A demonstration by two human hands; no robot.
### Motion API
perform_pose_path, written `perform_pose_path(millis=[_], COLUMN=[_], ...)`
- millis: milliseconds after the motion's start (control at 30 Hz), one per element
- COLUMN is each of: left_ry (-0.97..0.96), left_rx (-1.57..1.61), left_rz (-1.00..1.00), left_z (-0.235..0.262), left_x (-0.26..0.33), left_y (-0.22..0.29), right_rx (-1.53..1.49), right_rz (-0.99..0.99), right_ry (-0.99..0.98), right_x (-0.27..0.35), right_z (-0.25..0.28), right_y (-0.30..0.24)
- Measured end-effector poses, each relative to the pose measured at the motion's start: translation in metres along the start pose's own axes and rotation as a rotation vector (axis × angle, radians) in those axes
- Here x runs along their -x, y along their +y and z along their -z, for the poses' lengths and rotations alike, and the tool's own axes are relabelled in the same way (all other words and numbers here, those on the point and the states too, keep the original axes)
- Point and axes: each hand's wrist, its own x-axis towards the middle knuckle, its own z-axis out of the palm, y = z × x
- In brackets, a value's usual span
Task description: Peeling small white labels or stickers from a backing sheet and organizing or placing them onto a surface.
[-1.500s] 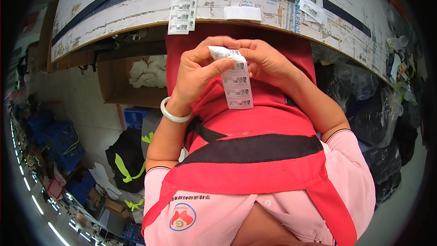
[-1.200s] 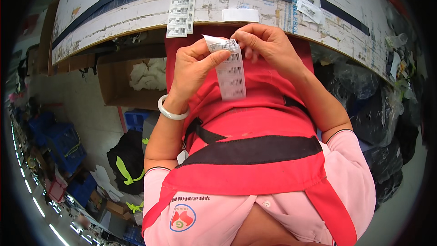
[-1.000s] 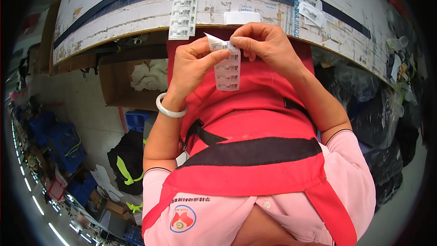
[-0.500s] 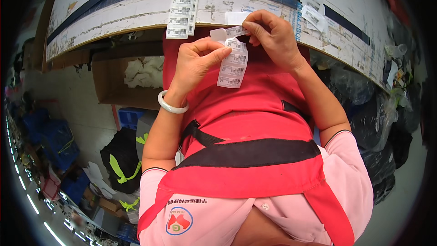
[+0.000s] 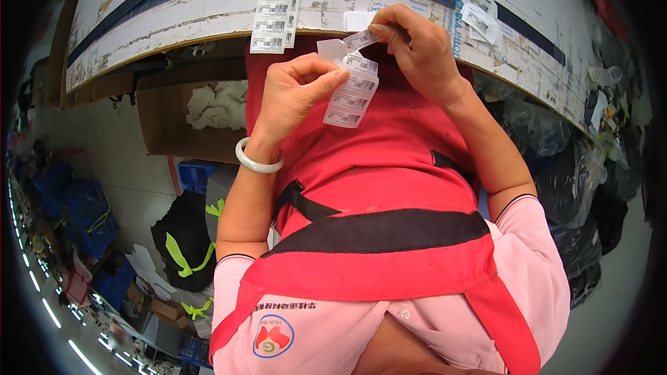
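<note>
Between finger and thumb, my left hand (image 5: 299,94) pinches a short strip of white barcode labels (image 5: 349,102) that hangs over my red apron. A bare piece of backing paper sticks up at the strip's top. My right hand (image 5: 427,52) is closed on the end of a single barcode label (image 5: 361,40). That label slants up to the right, its lower left end at the top of the strip; whether it still clings there I cannot tell. Both hands are just in front of the table edge.
A worn white table (image 5: 208,32) spans the top. On it lie long label strips (image 5: 276,7), white paper (image 5: 358,21) and more labels (image 5: 479,22) at right. Below left are a cardboard box (image 5: 156,121) with crumpled paper and blue crates (image 5: 83,215). Dark plastic bags (image 5: 563,180) stand right.
The single label in my right hand is tilted more steeply, and that hand has risen slightly. My left hand and the strip have shifted a little left, the strip's lower end swinging left.
</note>
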Motion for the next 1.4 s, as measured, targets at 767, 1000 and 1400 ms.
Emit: perform_pose_path(millis=[767,1000,1400], left_ry=[0.008,-0.005,0.070], left_rx=[0.156,0.120,0.076], left_rz=[0.044,0.038,-0.094], left_z=[0.011,0.012,0.002], left_x=[0.010,0.010,0.010], left_y=[-0.013,-0.019,-0.014], right_rx=[-0.540,-0.535,-0.617], right_rz=[-0.655,-0.614,-0.559], right_ry=[-0.093,-0.067,-0.113], right_x=[-0.009,-0.007,-0.002], right_z=[0.009,0.006,0.008], right_y=[0.023,0.024,-0.006])
